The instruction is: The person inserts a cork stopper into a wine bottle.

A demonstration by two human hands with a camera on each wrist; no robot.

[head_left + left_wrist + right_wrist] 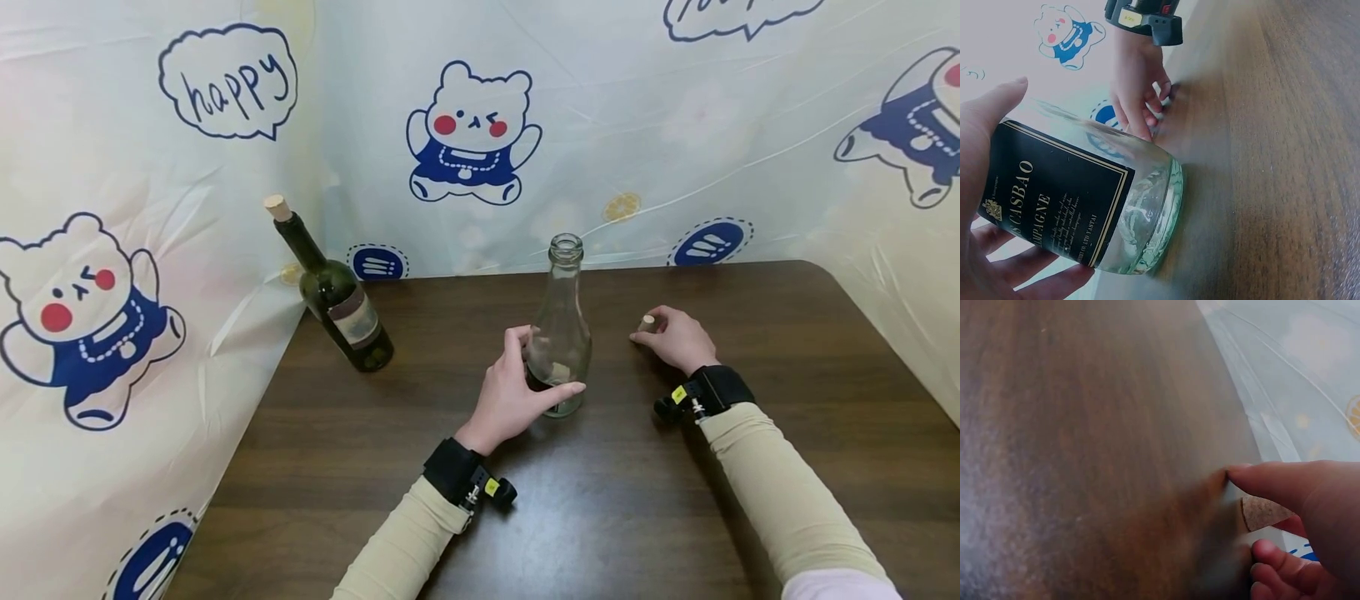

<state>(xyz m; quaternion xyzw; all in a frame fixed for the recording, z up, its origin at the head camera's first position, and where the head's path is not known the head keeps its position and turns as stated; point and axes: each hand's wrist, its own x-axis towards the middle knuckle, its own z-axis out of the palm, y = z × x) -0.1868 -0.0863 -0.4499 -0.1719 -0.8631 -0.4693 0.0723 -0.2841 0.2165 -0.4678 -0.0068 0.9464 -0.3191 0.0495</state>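
A clear glass bottle (564,325) without a stopper in its mouth stands upright on the table. My left hand (510,396) holds its lower part, thumb on the near side. The left wrist view shows the bottle's black label (1054,194), with fingers and thumb on either side. Off to the right, my right hand (681,340) pinches a small cork (647,322) low at the tabletop. In the right wrist view the cork (1263,512) shows between thumb and fingers, partly covered by the thumb.
A dark green wine bottle (337,308) with a cork in its neck stands at the table's back left. The brown wooden table (600,500) ends against a pale sheet (585,125) printed with bears. Each wrist carries a black strap with a camera.
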